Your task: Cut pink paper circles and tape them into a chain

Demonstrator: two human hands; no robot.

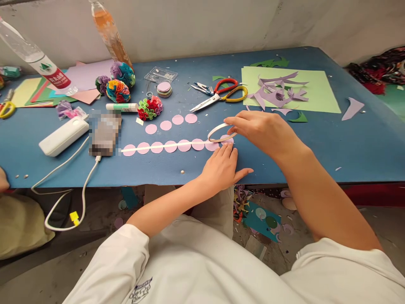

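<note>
A row of purple paper circles (171, 149) lies on the blue table, with a narrow white strip of tape (150, 147) running across them. My right hand (259, 128) pinches a thin roll of tape (212, 136) above the right end of the row. Just below it, my left hand (220, 166) lies with fingers stretched out, the tips at the last circles. Those circles are partly covered by the hand and the roll. Behind the row sit a few loose purple circles (166, 125).
Scissors (218, 96) lie behind my hands, near purple paper scraps (281, 90) on a light green sheet (319, 90). To the left are a glue stick (122, 107), paper flower balls (118, 90), a blurred phone (106, 133) on a white cable (84, 190), a power bank (64, 136) and bottles (110, 33).
</note>
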